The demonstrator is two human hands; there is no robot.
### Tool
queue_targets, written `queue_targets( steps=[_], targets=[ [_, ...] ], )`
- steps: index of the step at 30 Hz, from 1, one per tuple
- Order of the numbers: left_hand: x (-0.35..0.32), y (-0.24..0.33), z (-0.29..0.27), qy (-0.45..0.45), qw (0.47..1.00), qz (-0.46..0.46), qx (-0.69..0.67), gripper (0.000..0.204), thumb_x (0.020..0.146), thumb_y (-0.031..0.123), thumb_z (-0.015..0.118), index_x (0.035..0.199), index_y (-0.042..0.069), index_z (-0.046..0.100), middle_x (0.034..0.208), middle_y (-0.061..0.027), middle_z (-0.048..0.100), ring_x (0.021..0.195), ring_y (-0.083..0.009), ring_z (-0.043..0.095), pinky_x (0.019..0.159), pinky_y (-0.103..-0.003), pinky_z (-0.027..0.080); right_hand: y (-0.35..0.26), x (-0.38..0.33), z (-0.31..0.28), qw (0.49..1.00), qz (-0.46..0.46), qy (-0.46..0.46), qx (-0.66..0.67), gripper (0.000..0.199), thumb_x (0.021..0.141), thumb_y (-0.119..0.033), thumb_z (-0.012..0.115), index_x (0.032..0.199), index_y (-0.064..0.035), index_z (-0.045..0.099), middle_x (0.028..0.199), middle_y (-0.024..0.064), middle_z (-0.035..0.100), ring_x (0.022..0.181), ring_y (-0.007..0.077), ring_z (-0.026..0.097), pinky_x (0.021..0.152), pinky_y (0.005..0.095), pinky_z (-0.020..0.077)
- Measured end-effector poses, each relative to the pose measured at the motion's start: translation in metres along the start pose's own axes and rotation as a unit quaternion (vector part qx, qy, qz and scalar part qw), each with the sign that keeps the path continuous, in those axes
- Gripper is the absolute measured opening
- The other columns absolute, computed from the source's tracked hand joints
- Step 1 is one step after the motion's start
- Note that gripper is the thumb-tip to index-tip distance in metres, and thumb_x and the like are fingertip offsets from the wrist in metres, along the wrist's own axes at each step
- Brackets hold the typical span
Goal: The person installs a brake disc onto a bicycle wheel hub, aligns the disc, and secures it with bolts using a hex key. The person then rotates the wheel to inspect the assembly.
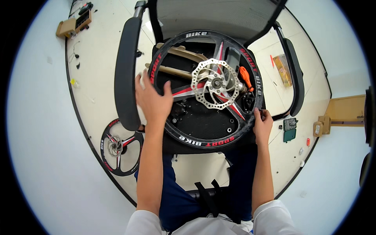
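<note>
A black three-spoke bicycle wheel (201, 145) with a silver drilled brake disc (214, 84) at its hub rests across the seat of an office chair. My left hand (154, 101) lies over the wheel's left rim, thumb on the inner side and fingers outside. White, cloth-like material (141, 114) shows around those fingers, partly hidden by the hand. At the lower right of the rim, my right hand (263, 124) pinches the tyre edge between thumb and fingers. An orange-handled tool (246, 77) and a beige fork-like frame part (176, 70) lie beneath the wheel.
Padded armrests (127, 74) flank the seat, with a mesh backrest (215, 17) behind it. A second wheel (120, 172) is on the floor at left. At right lie a yellow packet (282, 70), a green case (290, 135) and cardboard boxes (323, 125).
</note>
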State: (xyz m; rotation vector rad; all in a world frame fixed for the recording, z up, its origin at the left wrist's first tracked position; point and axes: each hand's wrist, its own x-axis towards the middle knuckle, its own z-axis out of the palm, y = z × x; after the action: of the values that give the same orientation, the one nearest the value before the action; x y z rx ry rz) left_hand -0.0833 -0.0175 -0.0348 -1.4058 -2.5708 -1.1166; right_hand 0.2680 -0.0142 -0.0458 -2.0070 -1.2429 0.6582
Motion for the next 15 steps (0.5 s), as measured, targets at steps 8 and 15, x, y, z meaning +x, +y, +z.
queue_targets(
  steps=[8, 15],
  targets=[
    [0.001, -0.016, -0.014, -0.084, 0.95, -0.215, -0.21, 0.055, 0.093, 0.035, 0.073, 0.125, -0.007, 0.057, 0.104, -0.0182, 0.071, 0.096, -0.0258, 0.068, 0.09, -0.035, 0.05, 0.004, -0.012, 0.011, 0.998, 0.036, -0.001, 0.059, 0.036, 0.084, -0.024, 0.079, 0.1, 0.0011, 0.057, 0.068, 0.005, 0.053, 0.061, 0.0145, 0.049, 0.063, 0.0314, 0.0449],
    [0.006, 0.091, -0.082, -0.079, 0.901, -0.158, -0.397, 0.051, 0.095, 0.009, 0.07, 0.133, -0.014, 0.046, 0.111, -0.0168, 0.069, 0.094, -0.0175, 0.067, 0.082, -0.029, 0.054, 0.029, 0.007, 0.011, 0.993, 0.026, -0.023, 0.114, 0.05, 0.092, -0.036, 0.07, 0.12, 0.0052, 0.062, 0.103, 0.0236, 0.072, 0.096, 0.0345, 0.07, 0.088, 0.0414, 0.0513]
  ],
)
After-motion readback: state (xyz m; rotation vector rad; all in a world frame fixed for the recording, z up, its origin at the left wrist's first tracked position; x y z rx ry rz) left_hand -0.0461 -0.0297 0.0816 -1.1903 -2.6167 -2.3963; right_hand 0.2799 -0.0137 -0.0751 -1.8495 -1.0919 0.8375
